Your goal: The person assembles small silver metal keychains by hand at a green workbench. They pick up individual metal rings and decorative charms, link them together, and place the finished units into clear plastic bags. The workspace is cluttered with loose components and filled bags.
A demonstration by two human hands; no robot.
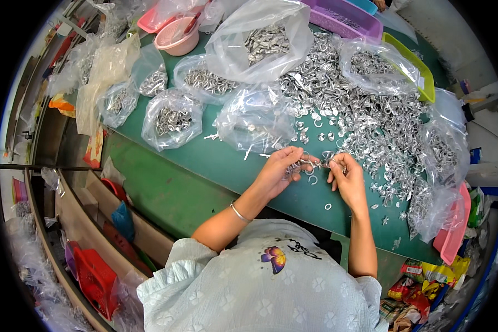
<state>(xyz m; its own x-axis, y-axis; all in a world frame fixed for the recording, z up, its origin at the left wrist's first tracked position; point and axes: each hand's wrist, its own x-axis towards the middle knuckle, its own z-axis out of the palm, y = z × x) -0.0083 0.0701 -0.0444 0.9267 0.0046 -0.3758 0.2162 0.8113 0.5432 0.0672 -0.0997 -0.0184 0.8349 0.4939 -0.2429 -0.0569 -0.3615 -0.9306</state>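
Note:
Several small silver ring-shaped metal pieces (294, 169) are gathered in the curled fingers of my left hand (276, 172). My right hand (349, 180), a short way to the right, pinches a shiny silver metal piece (327, 159) between thumb and fingers. The two hands nearly meet above the green table (227, 163); the exact shape of the pinched piece is too small to tell. A loose open ring (313, 180) lies just below, between the hands. Beyond and to the right spreads a big heap of silver metal pieces (365, 119).
Clear plastic bags of silver pieces (173, 119) stand along the table's far left. A pink basket (177, 37), a purple tray (348, 21) and a lime-green tray (409, 63) sit at the back. A pink tray (454, 227) is at the right edge. Wooden shelving (102, 221) stands left.

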